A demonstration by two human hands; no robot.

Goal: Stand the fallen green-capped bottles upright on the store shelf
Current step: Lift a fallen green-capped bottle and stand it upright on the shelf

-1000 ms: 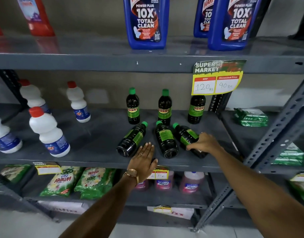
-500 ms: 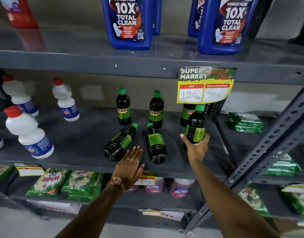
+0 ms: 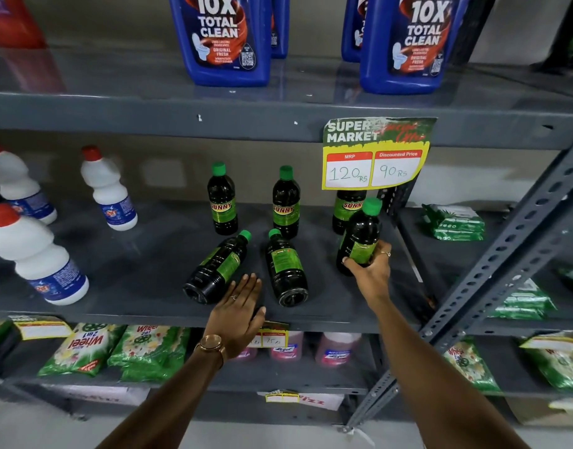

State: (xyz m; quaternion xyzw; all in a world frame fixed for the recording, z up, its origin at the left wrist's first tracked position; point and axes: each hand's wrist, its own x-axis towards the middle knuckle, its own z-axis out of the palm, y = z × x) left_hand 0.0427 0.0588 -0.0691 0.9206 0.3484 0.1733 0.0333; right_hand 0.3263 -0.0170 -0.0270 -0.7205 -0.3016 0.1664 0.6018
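Your right hand (image 3: 371, 270) is wrapped around the lower body of one green-capped bottle (image 3: 359, 236): thumb on the left side near the base, fingers (image 3: 380, 252) curled round the right side over the label. That bottle is upright with a slight tilt, cap up, at the right end of the grey middle shelf (image 3: 133, 264), just in front of the standing bottle under the price tag (image 3: 374, 153). Can't tell if its base is touching the shelf; your hand hides it.

Your left hand (image 3: 238, 309) is flat and spread, palm down, holding nothing, at the shelf's front edge. Its fingertips (image 3: 246, 281) sit right by the base end of the left fallen bottle (image 3: 217, 267); touching or just short, can't tell. That bottle lies on its side, cap pointing back and right. The middle fallen bottle (image 3: 285, 267) lies just right of your left fingers, apart from them, base toward you, cap toward the back.

Three standing bottles (image 3: 222, 199) line up behind, the rightmost partly hidden by the tag. White red-capped bottles (image 3: 39, 257) stand well to the left.
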